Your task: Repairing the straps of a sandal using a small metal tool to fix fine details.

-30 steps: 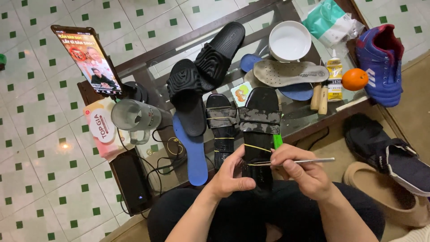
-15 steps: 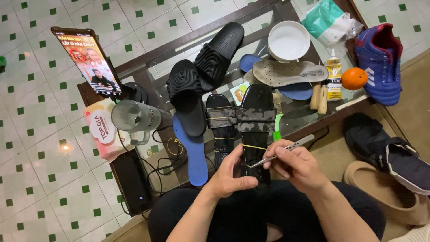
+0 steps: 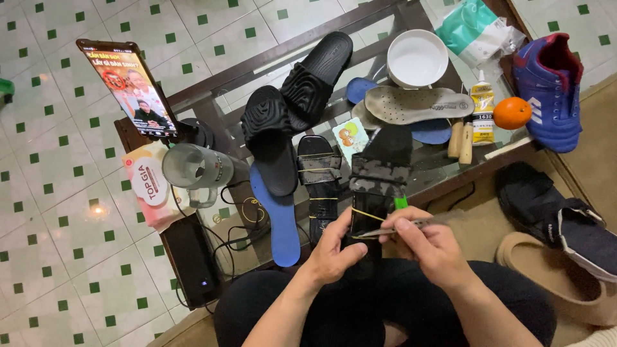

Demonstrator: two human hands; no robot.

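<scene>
I see the black sandal (image 3: 373,193) propped from the lap onto the near edge of the glass worktop (image 3: 450,173), yellow thread already crossing it. My left hand (image 3: 334,247) grips its side, fingers wrapped. My right hand (image 3: 430,247) pinches a metal awl (image 3: 392,228) against the sole. The stitching looks partway done; the second sandal (image 3: 319,183) lies just left.

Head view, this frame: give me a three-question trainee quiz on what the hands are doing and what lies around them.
1. True or false: the left hand steadies the black sandal.
2. What does the right hand hold? A) glue bottle B) thin metal tool C) orange
3. Fill in: the yellow band crosses the sandal ___ the left thumb.

Key:
1. True.
2. B, the thin metal tool; the glue bottle and orange sit on the glass table.
3. Above; yellow band.
</scene>
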